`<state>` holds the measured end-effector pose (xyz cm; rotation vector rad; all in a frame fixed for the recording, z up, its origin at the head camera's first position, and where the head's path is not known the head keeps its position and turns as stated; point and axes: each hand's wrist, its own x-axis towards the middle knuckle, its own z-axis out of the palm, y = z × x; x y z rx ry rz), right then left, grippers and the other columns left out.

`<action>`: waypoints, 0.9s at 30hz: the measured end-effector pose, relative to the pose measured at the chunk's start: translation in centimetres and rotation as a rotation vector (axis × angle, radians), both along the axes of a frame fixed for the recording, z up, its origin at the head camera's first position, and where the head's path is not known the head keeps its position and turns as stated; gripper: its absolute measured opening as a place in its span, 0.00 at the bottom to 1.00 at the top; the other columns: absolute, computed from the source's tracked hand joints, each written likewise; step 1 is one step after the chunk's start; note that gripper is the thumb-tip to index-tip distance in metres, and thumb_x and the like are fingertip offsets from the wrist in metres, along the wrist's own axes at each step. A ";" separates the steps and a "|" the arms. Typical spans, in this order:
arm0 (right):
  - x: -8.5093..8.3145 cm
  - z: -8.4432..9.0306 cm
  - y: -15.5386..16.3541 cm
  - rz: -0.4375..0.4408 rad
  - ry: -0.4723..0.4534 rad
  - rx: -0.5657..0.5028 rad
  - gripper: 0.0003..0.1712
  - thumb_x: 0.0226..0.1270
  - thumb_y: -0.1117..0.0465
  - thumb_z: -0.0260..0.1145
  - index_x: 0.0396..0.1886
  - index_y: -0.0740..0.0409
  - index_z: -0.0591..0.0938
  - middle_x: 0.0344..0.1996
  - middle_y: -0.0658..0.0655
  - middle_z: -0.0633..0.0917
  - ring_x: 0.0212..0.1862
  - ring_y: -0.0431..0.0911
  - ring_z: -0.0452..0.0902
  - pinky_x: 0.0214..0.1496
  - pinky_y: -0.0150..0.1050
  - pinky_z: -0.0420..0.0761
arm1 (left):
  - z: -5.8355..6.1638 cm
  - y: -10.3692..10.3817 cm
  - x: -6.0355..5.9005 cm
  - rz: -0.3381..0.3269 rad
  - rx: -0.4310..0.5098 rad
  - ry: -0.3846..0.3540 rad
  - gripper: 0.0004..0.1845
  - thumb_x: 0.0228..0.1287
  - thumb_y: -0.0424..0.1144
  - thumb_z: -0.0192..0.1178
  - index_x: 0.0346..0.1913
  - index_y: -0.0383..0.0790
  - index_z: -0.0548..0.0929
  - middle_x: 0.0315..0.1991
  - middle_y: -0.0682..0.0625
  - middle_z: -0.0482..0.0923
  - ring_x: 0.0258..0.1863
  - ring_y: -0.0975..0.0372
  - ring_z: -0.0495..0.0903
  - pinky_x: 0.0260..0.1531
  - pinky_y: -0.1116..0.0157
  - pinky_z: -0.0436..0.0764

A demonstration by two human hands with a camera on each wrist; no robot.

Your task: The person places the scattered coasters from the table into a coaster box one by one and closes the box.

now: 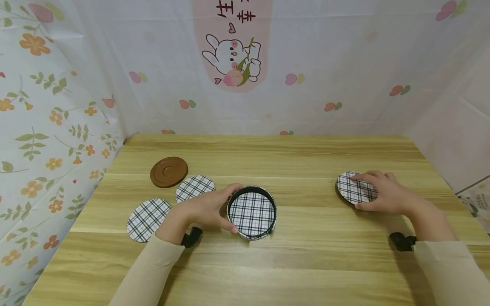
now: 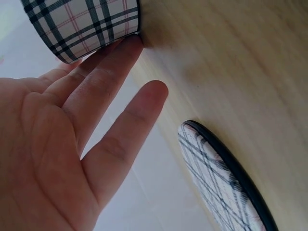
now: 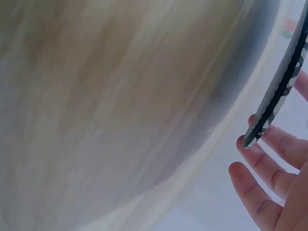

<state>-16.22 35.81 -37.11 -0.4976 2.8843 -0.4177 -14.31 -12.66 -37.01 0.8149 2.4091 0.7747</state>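
Observation:
My left hand (image 1: 206, 210) grips a round, shallow coaster holder (image 1: 252, 190) covered in black-and-white plaid, thumb at the near left side and fingers at the far left. It stands mid-table with its open top up, and plaid shows inside. The left wrist view shows fingertips against the holder's plaid side (image 2: 86, 24). Over on the right, my right hand (image 1: 390, 195) pinches a round plaid coaster (image 1: 354, 189) by its edge, tilted above the table. Seen edge-on in the right wrist view, that coaster (image 3: 276, 96) has a dark rim and a pale underside.
Two more plaid coasters (image 1: 148, 219) (image 1: 195, 188) lie left of the holder, one partly behind my left forearm. A brown round saucer (image 1: 169, 172) lies beyond them. Printed cloth (image 1: 153, 106) hangs at the back and left edges of the wooden table (image 1: 306, 263).

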 end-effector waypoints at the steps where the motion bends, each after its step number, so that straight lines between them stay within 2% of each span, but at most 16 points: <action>1: 0.1 0.0 -0.3 0.005 0.001 -0.001 0.44 0.52 0.45 0.77 0.67 0.55 0.72 0.65 0.78 0.65 0.61 0.77 0.57 0.51 0.75 0.66 | 0.0 0.0 0.1 0.001 0.000 -0.001 0.61 0.50 0.57 0.75 0.79 0.47 0.48 0.77 0.47 0.58 0.72 0.54 0.65 0.73 0.51 0.64; 7: 0.8 0.6 -1.9 0.023 0.007 0.014 0.44 0.53 0.44 0.77 0.69 0.51 0.71 0.67 0.75 0.64 0.62 0.75 0.57 0.50 0.76 0.69 | 0.1 0.0 0.3 0.000 0.001 -0.005 0.60 0.50 0.56 0.75 0.79 0.48 0.48 0.75 0.47 0.62 0.70 0.55 0.67 0.72 0.51 0.65; 27: 1.0 2.0 -8.0 0.127 0.049 0.004 0.44 0.51 0.43 0.78 0.68 0.46 0.73 0.68 0.70 0.68 0.64 0.69 0.61 0.54 0.70 0.73 | 0.1 0.2 0.1 0.005 -0.007 -0.003 0.60 0.50 0.56 0.75 0.79 0.50 0.48 0.76 0.46 0.61 0.71 0.54 0.66 0.72 0.51 0.65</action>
